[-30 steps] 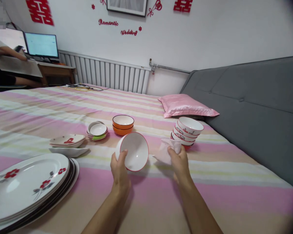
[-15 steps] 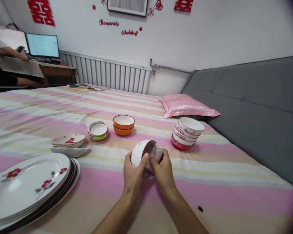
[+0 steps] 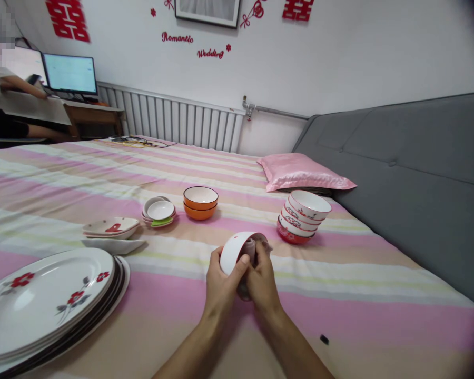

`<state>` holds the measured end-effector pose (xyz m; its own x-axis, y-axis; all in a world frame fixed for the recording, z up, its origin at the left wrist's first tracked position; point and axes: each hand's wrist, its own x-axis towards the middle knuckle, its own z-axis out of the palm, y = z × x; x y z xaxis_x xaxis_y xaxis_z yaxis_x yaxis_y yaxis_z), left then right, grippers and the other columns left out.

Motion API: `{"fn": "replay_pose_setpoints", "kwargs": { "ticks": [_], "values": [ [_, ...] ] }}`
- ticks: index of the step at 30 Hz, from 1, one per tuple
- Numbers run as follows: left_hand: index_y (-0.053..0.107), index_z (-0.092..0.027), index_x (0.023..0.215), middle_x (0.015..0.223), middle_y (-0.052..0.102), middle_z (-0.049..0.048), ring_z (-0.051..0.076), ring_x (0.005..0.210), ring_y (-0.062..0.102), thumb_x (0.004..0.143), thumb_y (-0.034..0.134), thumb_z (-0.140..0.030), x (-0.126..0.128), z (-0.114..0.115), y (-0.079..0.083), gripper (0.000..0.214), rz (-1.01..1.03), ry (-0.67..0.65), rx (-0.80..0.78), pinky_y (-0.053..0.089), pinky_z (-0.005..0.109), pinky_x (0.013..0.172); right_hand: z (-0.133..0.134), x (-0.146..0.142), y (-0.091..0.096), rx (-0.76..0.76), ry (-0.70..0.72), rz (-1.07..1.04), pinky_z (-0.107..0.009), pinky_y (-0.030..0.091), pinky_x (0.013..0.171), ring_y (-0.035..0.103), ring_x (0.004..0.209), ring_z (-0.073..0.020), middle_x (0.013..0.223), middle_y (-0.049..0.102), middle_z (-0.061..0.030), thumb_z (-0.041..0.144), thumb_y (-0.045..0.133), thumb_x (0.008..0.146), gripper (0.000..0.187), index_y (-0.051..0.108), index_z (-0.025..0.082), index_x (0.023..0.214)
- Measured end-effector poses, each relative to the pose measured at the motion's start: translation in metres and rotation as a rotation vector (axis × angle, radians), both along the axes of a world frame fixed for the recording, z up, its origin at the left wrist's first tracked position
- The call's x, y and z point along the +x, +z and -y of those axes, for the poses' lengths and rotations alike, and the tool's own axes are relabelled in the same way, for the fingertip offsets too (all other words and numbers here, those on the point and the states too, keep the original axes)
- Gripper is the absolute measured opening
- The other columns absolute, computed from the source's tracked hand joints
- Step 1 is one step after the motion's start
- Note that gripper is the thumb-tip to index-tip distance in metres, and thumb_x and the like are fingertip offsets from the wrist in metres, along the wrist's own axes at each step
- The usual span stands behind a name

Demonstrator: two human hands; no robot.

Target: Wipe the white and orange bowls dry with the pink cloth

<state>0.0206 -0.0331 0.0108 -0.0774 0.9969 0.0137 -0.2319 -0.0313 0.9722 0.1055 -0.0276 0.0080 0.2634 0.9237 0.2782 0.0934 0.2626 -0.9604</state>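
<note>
My left hand [image 3: 222,284] grips a white bowl with a red rim [image 3: 234,251], tipped on its side above the striped bed sheet [image 3: 363,310]. Pressed into the bowl's mouth is my right hand [image 3: 263,280], closed around a pale cloth [image 3: 254,245]. Most of the cloth is hidden inside the bowl and behind my fingers. Both hands meet just in front of me, near the middle of the bed.
A stack of red-patterned bowls [image 3: 302,216] stands to the right, orange bowls [image 3: 199,202] and small saucers [image 3: 158,211] further back. Flowered plates [image 3: 43,302] lie at the left, with small dishes [image 3: 110,229]. A pink pillow [image 3: 304,171] and grey headboard [image 3: 418,173] are right. A person sits at a far desk.
My right hand brought the cloth from beside the bowl into its mouth. The bowl turned from facing me to facing right, and both hands drew together and slightly right.
</note>
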Motion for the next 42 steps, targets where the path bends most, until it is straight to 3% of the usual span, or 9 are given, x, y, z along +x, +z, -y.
{"fn": "replay_pose_setpoints", "kwargs": {
  "ticks": [4, 9, 14, 20, 27, 31, 35, 38, 42],
  "values": [
    [0.056, -0.012, 0.107, 0.101, 0.065, 0.0121, 0.025, 0.094, 0.060, 0.069, 0.066, -0.056, -0.002, -0.001, 0.000, 0.058, 0.005, -0.023, 0.020, 0.045, 0.034, 0.081, 0.002, 0.001, 0.008, 0.075, 0.131, 0.054, -0.029, 0.044, 0.085, 0.058, 0.091, -0.0183, 0.096, 0.064, -0.0029, 0.016, 0.047, 0.077, 0.026, 0.060, 0.019, 0.100],
    [0.058, -0.012, 0.101, 0.094, 0.065, 0.0091, 0.023, 0.088, 0.059, 0.074, 0.062, -0.054, -0.005, -0.004, -0.002, 0.050, -0.003, -0.038, 0.074, 0.044, 0.033, 0.081, 0.005, 0.005, 0.016, 0.162, 0.247, 0.204, -0.026, 0.043, 0.077, 0.056, 0.083, -0.0166, 0.086, 0.064, -0.0011, 0.011, 0.043, 0.077, 0.028, 0.064, 0.017, 0.094],
    [0.058, -0.013, 0.103, 0.093, 0.063, 0.0081, 0.023, 0.087, 0.059, 0.075, 0.061, -0.052, -0.008, -0.008, -0.004, 0.048, 0.046, -0.036, 0.072, 0.046, 0.033, 0.078, 0.008, 0.009, 0.021, 0.114, 0.351, 0.380, -0.023, 0.039, 0.065, 0.050, 0.068, -0.0139, 0.070, 0.057, 0.0013, 0.006, 0.040, 0.072, 0.023, 0.061, 0.016, 0.074],
    [0.060, -0.012, 0.102, 0.090, 0.065, 0.0078, 0.022, 0.083, 0.061, 0.072, 0.065, -0.051, -0.010, -0.010, -0.004, 0.049, 0.079, -0.024, 0.051, 0.047, 0.031, 0.073, 0.012, 0.018, 0.024, 0.053, 0.433, 0.517, -0.021, 0.038, 0.059, 0.051, 0.061, -0.0129, 0.066, 0.060, 0.0016, 0.004, 0.038, 0.066, 0.027, 0.060, 0.018, 0.069],
    [0.062, -0.012, 0.099, 0.088, 0.067, 0.0073, 0.021, 0.080, 0.061, 0.067, 0.069, -0.052, -0.009, -0.008, -0.002, 0.052, 0.073, 0.001, 0.009, 0.046, 0.030, 0.070, 0.020, 0.023, 0.029, 0.036, 0.355, 0.810, -0.024, 0.042, 0.062, 0.061, 0.070, -0.0168, 0.078, 0.071, -0.0028, 0.000, 0.039, 0.063, 0.038, 0.068, 0.020, 0.074],
    [0.060, -0.011, 0.103, 0.092, 0.066, 0.0093, 0.023, 0.084, 0.061, 0.068, 0.067, -0.055, -0.010, -0.008, 0.000, 0.057, 0.011, 0.017, 0.009, 0.046, 0.031, 0.071, 0.015, 0.021, 0.027, 0.012, 0.264, 0.992, -0.027, 0.045, 0.065, 0.062, 0.081, -0.0199, 0.083, 0.070, -0.0059, 0.000, 0.043, 0.071, 0.035, 0.071, 0.021, 0.074],
    [0.059, -0.010, 0.103, 0.091, 0.066, 0.0097, 0.023, 0.083, 0.061, 0.067, 0.067, -0.056, -0.010, -0.009, 0.002, 0.059, 0.022, 0.037, 0.000, 0.045, 0.031, 0.070, 0.006, 0.021, 0.020, 0.193, 0.148, 1.139, -0.034, 0.049, 0.076, 0.059, 0.093, -0.0226, 0.090, 0.068, -0.0076, 0.005, 0.049, 0.081, 0.027, 0.071, 0.021, 0.078],
    [0.059, -0.011, 0.103, 0.092, 0.066, 0.0096, 0.023, 0.084, 0.061, 0.067, 0.068, -0.054, -0.011, -0.011, 0.002, 0.057, 0.076, 0.053, -0.005, 0.046, 0.031, 0.071, 0.003, 0.020, 0.018, 0.306, 0.097, 1.143, -0.038, 0.050, 0.085, 0.055, 0.106, -0.0228, 0.107, 0.065, -0.0085, 0.011, 0.050, 0.086, 0.021, 0.069, 0.021, 0.091],
    [0.061, -0.012, 0.102, 0.093, 0.066, 0.0092, 0.022, 0.086, 0.062, 0.071, 0.066, -0.050, -0.010, -0.012, -0.001, 0.049, 0.165, 0.023, 0.020, 0.047, 0.032, 0.076, 0.003, 0.016, 0.018, 0.406, 0.060, 1.125, -0.043, 0.047, 0.095, 0.049, 0.119, -0.0230, 0.125, 0.057, -0.0109, 0.014, 0.045, 0.091, 0.028, 0.062, 0.022, 0.113]
  ]
}}
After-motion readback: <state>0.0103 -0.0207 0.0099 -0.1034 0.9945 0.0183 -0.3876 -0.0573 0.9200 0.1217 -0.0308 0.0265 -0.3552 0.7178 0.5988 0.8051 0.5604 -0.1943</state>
